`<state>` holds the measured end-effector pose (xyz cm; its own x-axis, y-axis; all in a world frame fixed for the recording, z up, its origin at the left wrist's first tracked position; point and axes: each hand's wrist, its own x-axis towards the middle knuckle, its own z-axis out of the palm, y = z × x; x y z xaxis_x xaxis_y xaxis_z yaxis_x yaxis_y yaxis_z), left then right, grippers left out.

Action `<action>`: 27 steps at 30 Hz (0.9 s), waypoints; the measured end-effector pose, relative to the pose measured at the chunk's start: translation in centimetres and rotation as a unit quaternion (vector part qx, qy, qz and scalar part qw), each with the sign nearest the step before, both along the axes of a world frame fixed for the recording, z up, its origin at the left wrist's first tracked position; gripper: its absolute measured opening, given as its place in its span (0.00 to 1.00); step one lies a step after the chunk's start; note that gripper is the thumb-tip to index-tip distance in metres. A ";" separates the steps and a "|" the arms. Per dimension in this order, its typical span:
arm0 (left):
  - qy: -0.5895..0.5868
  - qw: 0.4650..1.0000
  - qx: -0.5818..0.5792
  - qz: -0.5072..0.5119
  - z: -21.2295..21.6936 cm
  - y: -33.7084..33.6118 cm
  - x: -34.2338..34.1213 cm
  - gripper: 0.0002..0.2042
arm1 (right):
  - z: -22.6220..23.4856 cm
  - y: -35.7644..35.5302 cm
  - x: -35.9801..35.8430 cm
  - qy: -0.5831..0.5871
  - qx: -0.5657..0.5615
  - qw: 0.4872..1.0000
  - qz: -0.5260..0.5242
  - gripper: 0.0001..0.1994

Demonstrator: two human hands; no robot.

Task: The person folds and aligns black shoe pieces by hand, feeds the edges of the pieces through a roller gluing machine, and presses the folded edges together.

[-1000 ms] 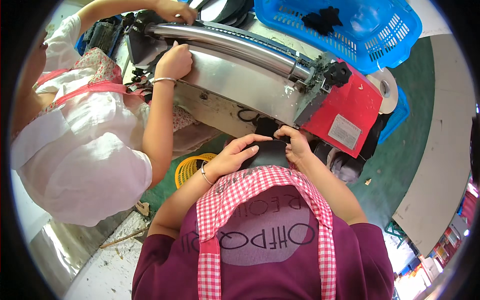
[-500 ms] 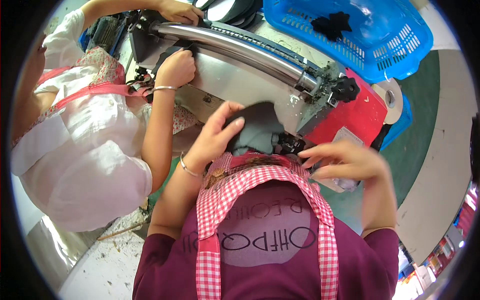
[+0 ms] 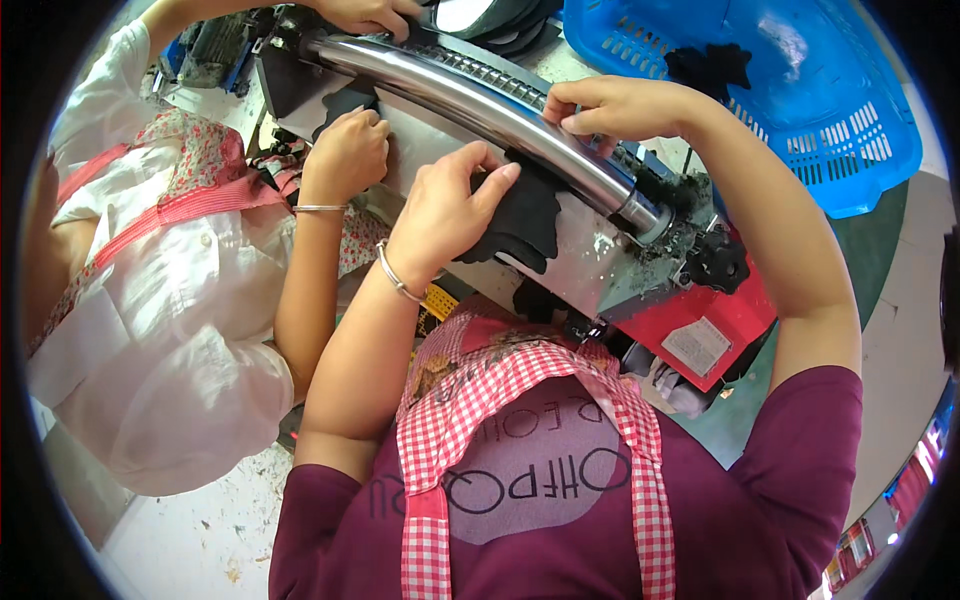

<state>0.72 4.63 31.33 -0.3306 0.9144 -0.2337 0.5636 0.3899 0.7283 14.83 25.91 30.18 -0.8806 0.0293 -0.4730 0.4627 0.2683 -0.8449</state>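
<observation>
My left hand (image 3: 450,205) pinches a flat black fabric piece (image 3: 525,220) with thumb and fingers. The piece lies on the metal plate of a roller machine, its far edge up against the shiny steel roller (image 3: 480,110). Its near edge hangs uneven, seemingly in more than one layer. My right hand (image 3: 625,108) reaches over the roller to its far side. There the fingers are curled close together; whatever they hold is hidden.
At my left a co-worker's hand (image 3: 345,155) holds another dark piece at the same machine; their other hand (image 3: 370,15) is beyond the roller. A blue basket (image 3: 850,170) stands far right. Stacked dark pieces (image 3: 495,25) lie behind the machine. A black knob (image 3: 715,258) sits at its right end.
My left hand has carried the black piece forward from near my apron onto the plate against the roller. My right hand has moved from the lower right up and over the roller.
</observation>
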 end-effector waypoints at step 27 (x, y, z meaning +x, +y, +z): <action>-0.205 0.979 0.017 0.008 -0.8 -1.0 -1.6 0.10 | -1.2 0.7 0.8 -0.021 -0.015 0.998 -0.060 0.17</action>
<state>-0.91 3.61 30.48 -0.2298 0.9195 -0.3188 0.2156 0.3676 0.9047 15.62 26.66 29.00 -0.8507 0.1187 -0.5121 0.5256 0.1847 -0.8304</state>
